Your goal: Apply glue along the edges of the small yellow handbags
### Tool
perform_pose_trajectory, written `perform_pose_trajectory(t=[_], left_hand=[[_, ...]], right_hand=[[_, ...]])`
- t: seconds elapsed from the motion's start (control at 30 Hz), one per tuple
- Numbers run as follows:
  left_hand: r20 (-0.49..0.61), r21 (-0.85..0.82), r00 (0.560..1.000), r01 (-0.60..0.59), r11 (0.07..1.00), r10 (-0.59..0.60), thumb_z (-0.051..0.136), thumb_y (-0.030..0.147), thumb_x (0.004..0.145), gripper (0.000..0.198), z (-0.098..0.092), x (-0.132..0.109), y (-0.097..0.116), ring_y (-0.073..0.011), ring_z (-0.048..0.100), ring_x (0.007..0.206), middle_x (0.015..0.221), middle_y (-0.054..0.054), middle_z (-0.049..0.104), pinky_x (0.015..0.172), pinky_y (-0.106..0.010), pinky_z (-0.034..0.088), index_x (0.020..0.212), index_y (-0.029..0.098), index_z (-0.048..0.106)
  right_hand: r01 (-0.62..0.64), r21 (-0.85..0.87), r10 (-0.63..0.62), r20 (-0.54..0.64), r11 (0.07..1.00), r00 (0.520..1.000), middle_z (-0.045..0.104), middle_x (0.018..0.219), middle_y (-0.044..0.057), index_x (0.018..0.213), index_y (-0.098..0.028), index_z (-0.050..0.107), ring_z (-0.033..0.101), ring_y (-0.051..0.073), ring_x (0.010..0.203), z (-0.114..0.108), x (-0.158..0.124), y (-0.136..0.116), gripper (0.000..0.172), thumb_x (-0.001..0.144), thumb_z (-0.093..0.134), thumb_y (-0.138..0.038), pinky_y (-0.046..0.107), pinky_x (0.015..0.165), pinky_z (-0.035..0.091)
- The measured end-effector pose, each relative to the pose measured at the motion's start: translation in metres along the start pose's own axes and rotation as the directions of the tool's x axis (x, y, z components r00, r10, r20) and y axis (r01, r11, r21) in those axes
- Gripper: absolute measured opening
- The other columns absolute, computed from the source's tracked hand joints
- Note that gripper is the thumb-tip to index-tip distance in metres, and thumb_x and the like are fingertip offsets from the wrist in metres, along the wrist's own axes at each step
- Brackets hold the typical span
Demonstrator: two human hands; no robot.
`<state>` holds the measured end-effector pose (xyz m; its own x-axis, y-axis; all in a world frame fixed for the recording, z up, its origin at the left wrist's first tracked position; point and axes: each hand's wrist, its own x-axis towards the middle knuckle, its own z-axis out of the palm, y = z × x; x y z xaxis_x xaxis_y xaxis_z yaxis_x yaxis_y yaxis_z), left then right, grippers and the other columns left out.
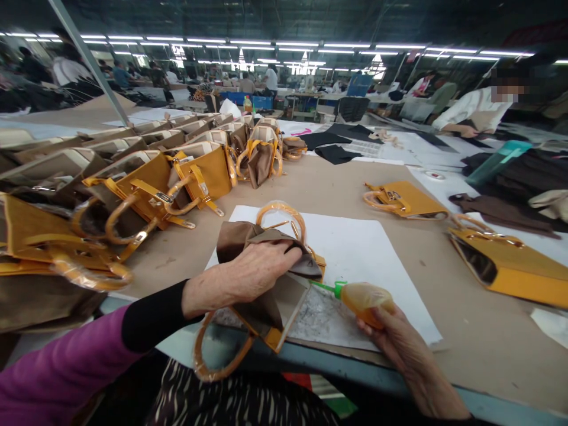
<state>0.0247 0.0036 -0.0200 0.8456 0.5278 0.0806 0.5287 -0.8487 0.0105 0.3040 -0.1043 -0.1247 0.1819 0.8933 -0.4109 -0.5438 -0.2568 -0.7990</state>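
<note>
- Purple sleeve (75, 367) and black cuff (153, 319), nearest the camera, slant in from the lower left.
- Beyond the forearm, crowded mustard-coloured bags (153, 174) fill the left side, leaving that side little room for moving.
- One round handle (197, 349) of the bag being worked reaches over the table's near edge (355, 368).
- The left hand (252, 269) is closed over folds of brown lining (233, 241), its fingertips partly lost in the cloth.
- That open bag (290, 297) lies tilted between the two hands, directly under the left one and to the left of the right one. Its pale edge slants away from the near table edge, toward the bottle's tip.
- The key relation: the green nozzle (326, 287) points left at the far end of that pale edge; whether they touch, I cannot tell.
- The amber bottle (368, 299) lies nearly crosswise, its base toward the right.
- The right hand (394, 337) is wrapped around the bottle's base, apart from the bag; the left hand is nearer to it.
- Under all this, a white sheet (364, 242) extends beyond and right of the bottle, giving the right hand room to draw back.
- Farther right, brown table covering (437, 260) separates the sheet from two finished-looking bags (528, 269).
</note>
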Motion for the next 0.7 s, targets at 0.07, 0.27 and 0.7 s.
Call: perform_pose_trajectory(t=[0.07, 0.27, 0.7], left_hand=[[0.005, -0.009, 1.0, 0.002, 1.0, -0.002, 0.042, 0.006, 0.083, 0.028, 0.001, 0.0, 0.0, -0.0203, 0.056, 0.091, 0.107, -0.007, 0.056, 0.072, -0.031, 0.045, 0.107, 0.019, 0.047], [0.005, 0.014, 1.0, 0.006, 1.0, -0.006, 0.042, 0.006, 0.083, 0.026, 0.0, -0.001, 0.002, -0.0205, 0.056, 0.093, 0.106, -0.007, 0.056, 0.073, -0.031, 0.045, 0.105, 0.019, 0.047], [-0.005, -0.008, 1.0, -0.017, 1.0, 0.017, 0.041, 0.006, 0.083, 0.024, -0.001, -0.001, 0.001, -0.0222, 0.056, 0.094, 0.102, -0.009, 0.057, 0.075, -0.033, 0.046, 0.103, 0.018, 0.047]], right_hand=[[0.003, -0.005, -0.003, 0.007, 1.0, 1.0, 0.069, 0.086, 0.006, 0.109, -0.018, 0.061, 0.062, 0.018, 0.059, -0.003, 0.0, 0.001, 0.059, 0.056, 0.086, -0.02, 0.024, 0.044, 0.052], [0.0, -0.026, 0.0, 0.001, 1.0, 1.0, 0.068, 0.085, 0.006, 0.1, -0.017, 0.063, 0.061, 0.018, 0.062, 0.0, -0.006, 0.003, 0.05, 0.056, 0.086, -0.024, 0.025, 0.047, 0.052], [-0.05, -0.067, 0.052, 0.024, 0.996, 0.998, 0.066, 0.076, 0.006, 0.097, -0.015, 0.064, 0.054, 0.015, 0.049, 0.0, -0.015, 0.011, 0.048, 0.057, 0.085, -0.031, 0.024, 0.04, 0.044]])
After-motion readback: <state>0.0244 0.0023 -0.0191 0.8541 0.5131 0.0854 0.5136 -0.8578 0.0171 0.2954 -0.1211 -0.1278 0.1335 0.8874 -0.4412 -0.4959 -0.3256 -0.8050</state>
